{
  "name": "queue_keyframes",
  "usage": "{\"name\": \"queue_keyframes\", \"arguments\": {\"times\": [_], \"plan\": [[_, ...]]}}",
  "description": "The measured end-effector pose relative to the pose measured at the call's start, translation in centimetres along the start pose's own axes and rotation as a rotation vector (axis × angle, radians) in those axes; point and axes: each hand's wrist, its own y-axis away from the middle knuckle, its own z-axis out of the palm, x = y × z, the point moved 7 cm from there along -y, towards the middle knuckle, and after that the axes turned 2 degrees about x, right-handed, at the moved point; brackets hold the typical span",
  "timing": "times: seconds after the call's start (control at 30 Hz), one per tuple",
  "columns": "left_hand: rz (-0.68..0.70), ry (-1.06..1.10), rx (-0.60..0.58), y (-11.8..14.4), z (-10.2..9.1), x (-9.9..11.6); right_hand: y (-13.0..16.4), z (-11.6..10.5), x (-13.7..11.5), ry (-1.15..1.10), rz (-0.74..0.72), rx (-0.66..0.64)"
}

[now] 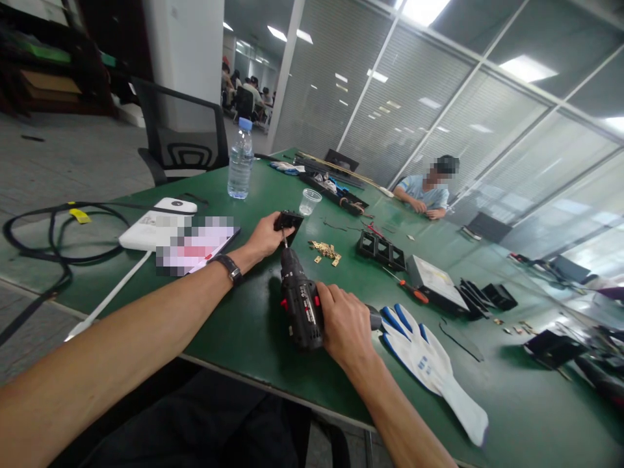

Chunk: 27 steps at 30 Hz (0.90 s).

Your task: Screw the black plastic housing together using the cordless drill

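My right hand point(345, 322) is wrapped round the handle of a black cordless drill point(301, 302) with red details. The drill points away from me, and its bit meets a small black bracket-like part point(291, 224). Fingers of my left hand point(269, 235) are closed on that part, just above the green table. A pile of small brass-coloured metal pieces point(327, 251) lies to the right of the bit. Behind the black part stands a clear plastic cup point(309, 201). Beside my right hand rests a white and blue work glove point(424, 354).
Left of my arm are a phone point(205, 246), a white box-shaped device point(158, 224) and black cable point(53, 240). A water bottle point(240, 159) stands farther back. To the right lie a black frame point(381, 250), an orange-handled screwdriver point(413, 290) and a box point(435, 283). Another person point(425, 192) sits across the table.
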Motion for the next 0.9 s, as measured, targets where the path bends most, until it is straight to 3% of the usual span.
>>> {"name": "queue_keyframes", "arguments": {"times": [0.9], "plan": [[-0.002,-0.002,0.011,0.38,0.14,0.58,-0.18,-0.23,-0.07,0.011,0.003,-0.012]]}}
